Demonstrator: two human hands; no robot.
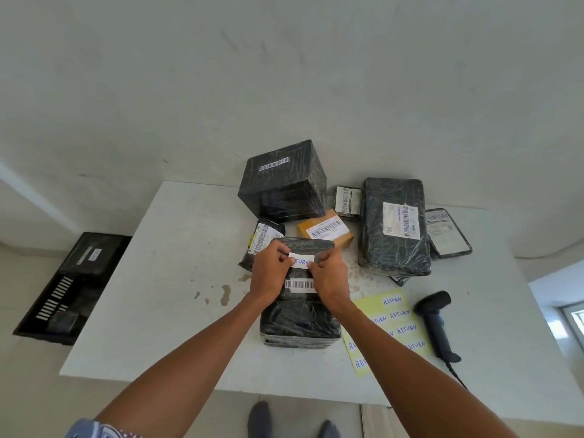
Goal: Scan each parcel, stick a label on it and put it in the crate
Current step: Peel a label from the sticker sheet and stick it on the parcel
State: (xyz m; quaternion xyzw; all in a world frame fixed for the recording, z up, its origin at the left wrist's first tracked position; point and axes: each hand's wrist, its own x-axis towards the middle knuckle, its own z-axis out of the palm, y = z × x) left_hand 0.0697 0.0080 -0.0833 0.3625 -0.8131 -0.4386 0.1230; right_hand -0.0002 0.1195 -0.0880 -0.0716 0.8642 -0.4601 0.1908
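Both arms reach straight out over the table (177,279), wrists close together, as I watch through the head camera. The left hand (271,270) and right hand (328,278) each pinch one end of a white label (301,261), fingers curled, knuckles up. The label hangs over the far half of a black wrapped parcel (298,322), which lies flat directly under the grip. A barcode strip (300,285) shows on the parcel just below the two hands.

The left fingers cover the label's first letters, so I read only "TURN". I cannot tell whether the label touches the wrap. The right forearm hides part of a yellow sheet (395,314) of "RETURN" labels just right of the grip. The scanner (437,324) lies beyond that sheet, farther right. Other parcels (284,181) crowd the table past the hands, the nearest partly masked by knuckles. The black crate (63,298) sits on the floor well left of the grip, its contents dark and hard to make out.
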